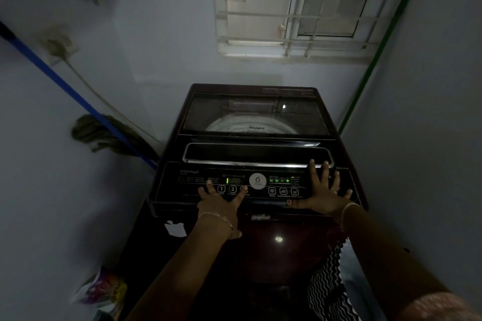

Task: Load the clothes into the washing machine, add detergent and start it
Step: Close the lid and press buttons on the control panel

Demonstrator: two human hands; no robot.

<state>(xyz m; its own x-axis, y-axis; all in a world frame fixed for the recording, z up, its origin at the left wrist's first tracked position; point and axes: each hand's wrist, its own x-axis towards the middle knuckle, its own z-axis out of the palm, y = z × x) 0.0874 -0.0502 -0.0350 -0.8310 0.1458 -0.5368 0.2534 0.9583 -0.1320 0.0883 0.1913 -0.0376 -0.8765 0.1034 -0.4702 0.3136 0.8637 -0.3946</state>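
The washing machine stands in the middle, its glass lid closed, heavy and stiff. The left hand and right hand lie on the near control panel, fingers spread wide, holding nothing. I think the slippery lid lifts best at its chrome handle.

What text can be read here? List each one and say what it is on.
"Whirlpool": glass lid
"WhiteMagic": control panel
"6": round badge
"1", "2": buttons by the left hand
"Delay": under a right button
Other panel print, front sticker: too blurred.
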